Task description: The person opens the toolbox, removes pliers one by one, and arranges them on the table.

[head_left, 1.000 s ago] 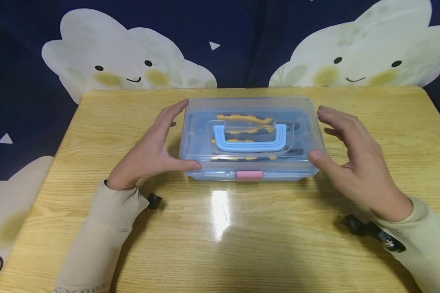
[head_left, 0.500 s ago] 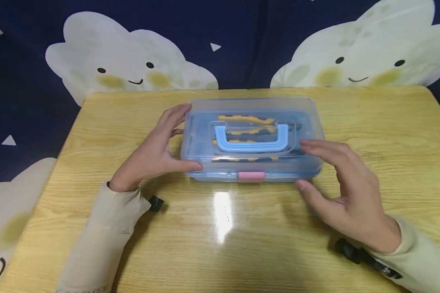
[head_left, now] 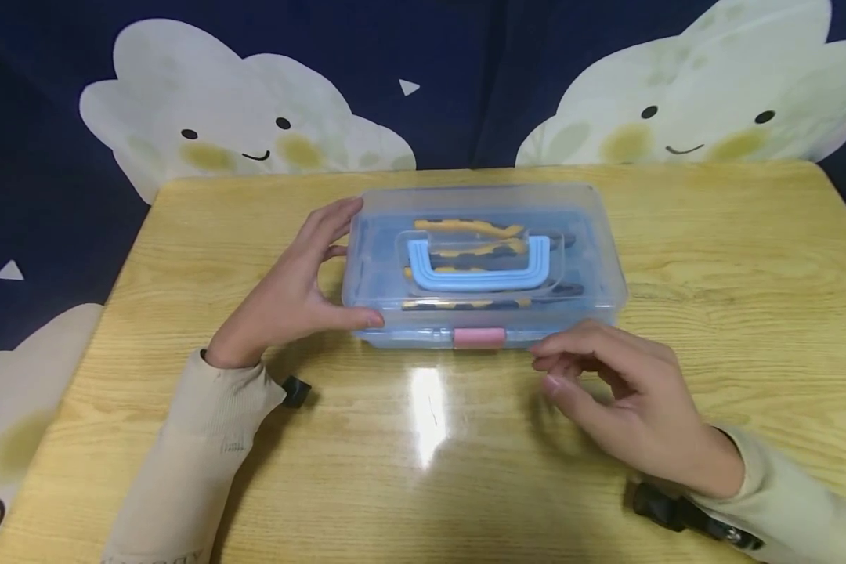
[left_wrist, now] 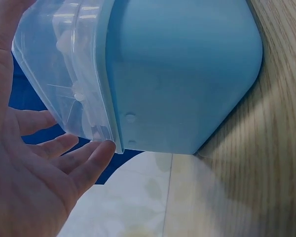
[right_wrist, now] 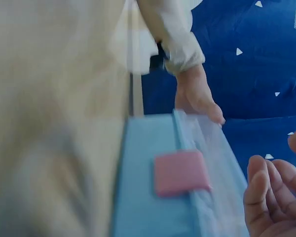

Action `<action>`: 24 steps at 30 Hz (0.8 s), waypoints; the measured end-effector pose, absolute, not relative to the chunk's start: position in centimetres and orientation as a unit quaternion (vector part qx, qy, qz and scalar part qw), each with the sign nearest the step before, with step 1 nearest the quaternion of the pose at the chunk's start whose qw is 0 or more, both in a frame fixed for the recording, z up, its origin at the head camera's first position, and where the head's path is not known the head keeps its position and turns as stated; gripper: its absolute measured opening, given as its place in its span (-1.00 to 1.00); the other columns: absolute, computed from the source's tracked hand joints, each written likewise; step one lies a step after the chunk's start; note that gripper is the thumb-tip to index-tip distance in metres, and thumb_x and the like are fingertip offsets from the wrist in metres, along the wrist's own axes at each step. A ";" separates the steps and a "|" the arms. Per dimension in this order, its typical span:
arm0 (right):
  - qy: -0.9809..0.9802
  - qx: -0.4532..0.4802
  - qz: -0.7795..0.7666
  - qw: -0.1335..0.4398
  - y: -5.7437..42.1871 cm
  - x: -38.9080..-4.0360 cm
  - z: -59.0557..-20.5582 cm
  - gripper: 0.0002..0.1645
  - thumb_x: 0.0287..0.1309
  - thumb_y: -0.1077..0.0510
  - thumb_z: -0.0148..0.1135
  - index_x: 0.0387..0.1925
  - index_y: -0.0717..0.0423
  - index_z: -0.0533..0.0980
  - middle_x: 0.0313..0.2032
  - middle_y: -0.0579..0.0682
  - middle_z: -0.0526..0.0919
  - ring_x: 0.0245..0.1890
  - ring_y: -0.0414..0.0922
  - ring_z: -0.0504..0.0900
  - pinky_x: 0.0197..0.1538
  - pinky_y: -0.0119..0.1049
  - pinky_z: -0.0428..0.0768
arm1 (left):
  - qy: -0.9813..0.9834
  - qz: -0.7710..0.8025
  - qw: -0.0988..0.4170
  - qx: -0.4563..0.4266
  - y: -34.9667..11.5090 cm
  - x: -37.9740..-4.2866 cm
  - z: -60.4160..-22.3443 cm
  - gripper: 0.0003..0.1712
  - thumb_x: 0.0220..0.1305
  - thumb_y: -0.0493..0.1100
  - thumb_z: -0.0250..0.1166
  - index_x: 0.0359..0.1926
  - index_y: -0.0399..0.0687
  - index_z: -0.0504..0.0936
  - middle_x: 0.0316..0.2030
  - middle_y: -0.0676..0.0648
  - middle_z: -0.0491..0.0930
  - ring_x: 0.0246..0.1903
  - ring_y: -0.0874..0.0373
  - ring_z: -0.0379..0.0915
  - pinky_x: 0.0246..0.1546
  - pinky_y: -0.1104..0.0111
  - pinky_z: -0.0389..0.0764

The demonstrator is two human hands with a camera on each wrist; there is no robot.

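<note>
On the table stands a plastic carrying case with a clear lid, a light blue base, a blue handle and a pink latch at the front. Its lid is down, and several long yellow-and-black items show through it. My left hand holds the case's left end, thumb at the front corner and fingers toward the back corner; the left wrist view shows a fingertip at the lid's rim. My right hand hovers by the front right of the case, fingers loosely bent, nothing in them, apart from the latch.
The wooden table extends in front of the case and to both sides. Behind its far edge hangs a dark blue cloth printed with smiling clouds. Both wrists carry black straps or mounts.
My right hand has left the right end of the case and moved left and nearer, its fingers drawing closer together. My left hand stays at the left end; the case stays in place.
</note>
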State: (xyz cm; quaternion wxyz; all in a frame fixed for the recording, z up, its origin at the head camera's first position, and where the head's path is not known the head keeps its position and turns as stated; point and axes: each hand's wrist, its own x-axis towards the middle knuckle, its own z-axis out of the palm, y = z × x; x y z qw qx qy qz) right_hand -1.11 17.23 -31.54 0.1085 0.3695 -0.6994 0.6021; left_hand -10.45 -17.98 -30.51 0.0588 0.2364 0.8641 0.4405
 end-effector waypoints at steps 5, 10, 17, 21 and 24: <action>-0.739 0.321 0.592 0.021 17.0 -0.7 -32.5 -0.52 0.03 0.67 0.28 -0.02 0.32 0.66 -0.15 -0.11 0.80 -0.16 -0.31 0.77 -0.08 -0.48 0.75 | 0.865 0.441 0.059 0.232 -18.0 -10.6 -30.6 0.42 -0.13 -0.10 0.74 0.65 0.13 0.03 0.62 -0.03 -0.02 0.56 -0.06 0.14 0.49 -0.02 0.41; -0.747 0.278 0.598 -0.077 16.9 -0.9 -33.2 -0.60 0.25 0.56 0.21 0.11 0.39 0.61 -0.13 0.11 0.83 -0.15 -0.21 0.83 -0.06 -0.33 0.79 | 0.865 0.442 0.063 0.230 -18.0 -10.7 -30.6 0.41 -0.12 -0.08 0.74 0.65 0.14 0.03 0.62 -0.04 -0.02 0.55 -0.08 0.15 0.50 -0.03 0.40; -0.721 0.262 0.625 -0.144 16.3 -1.2 -34.2 -0.64 0.46 0.45 0.03 0.18 0.49 0.54 -0.11 0.28 0.79 -0.09 -0.14 0.83 -0.04 -0.20 0.81 | 0.866 0.440 0.062 0.230 -17.9 -10.7 -30.7 0.41 -0.11 -0.08 0.74 0.65 0.20 0.01 0.62 -0.01 -0.02 0.55 -0.06 0.15 0.50 -0.01 0.39; -0.700 0.217 0.652 -0.193 15.9 -1.3 -34.6 -0.60 0.57 0.32 -0.05 0.23 0.53 0.49 -0.06 0.34 0.77 -0.06 -0.11 0.83 0.03 -0.18 0.79 | 0.865 0.442 0.060 0.230 -17.9 -10.7 -30.7 0.42 -0.12 -0.08 0.74 0.65 0.20 0.02 0.62 -0.01 -0.02 0.55 -0.06 0.15 0.50 0.00 0.39; -0.687 0.173 0.669 -0.226 15.7 -1.3 -35.0 -0.52 0.62 0.21 -0.08 0.26 0.56 0.45 -0.03 0.36 0.76 -0.04 -0.08 0.83 0.07 -0.17 0.78 | 0.864 0.444 0.059 0.230 -17.9 -10.7 -30.7 0.42 -0.13 -0.08 0.74 0.65 0.20 0.03 0.62 -0.02 -0.01 0.55 -0.06 0.15 0.50 0.01 0.39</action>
